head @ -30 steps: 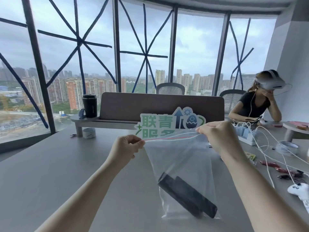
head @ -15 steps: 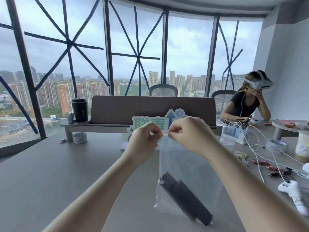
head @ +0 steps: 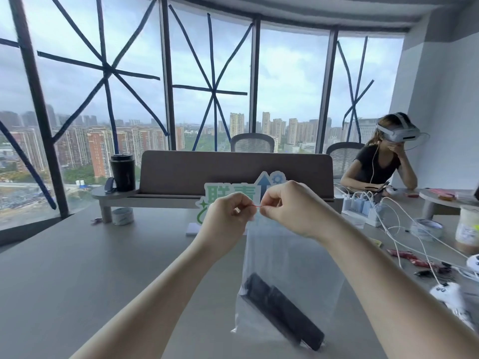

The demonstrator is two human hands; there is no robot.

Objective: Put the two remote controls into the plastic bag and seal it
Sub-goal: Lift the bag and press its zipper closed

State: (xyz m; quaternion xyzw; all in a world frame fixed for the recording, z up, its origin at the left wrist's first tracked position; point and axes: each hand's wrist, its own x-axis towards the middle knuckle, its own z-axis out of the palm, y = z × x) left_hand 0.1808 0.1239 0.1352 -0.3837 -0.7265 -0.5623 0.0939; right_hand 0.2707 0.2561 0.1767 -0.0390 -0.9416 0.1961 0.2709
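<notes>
I hold the plastic bag point(head: 290, 257) upright above the grey counter point(head: 77, 268). My left hand point(head: 228, 216) and right hand point(head: 293, 206) sit close together at the bag's top edge, and the fingers of each are pinched closed on the red seal strip point(head: 256, 206). The two remote controls point(head: 282, 310), both black, lie side by side inside the bag, tilted at its bottom.

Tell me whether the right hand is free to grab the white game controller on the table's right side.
Probably not yet. The right hand is pinching the plastic bag at its red seal together with the left hand. The game controller lies uncovered, but letting go would leave the bag hanging from one hand.
</notes>
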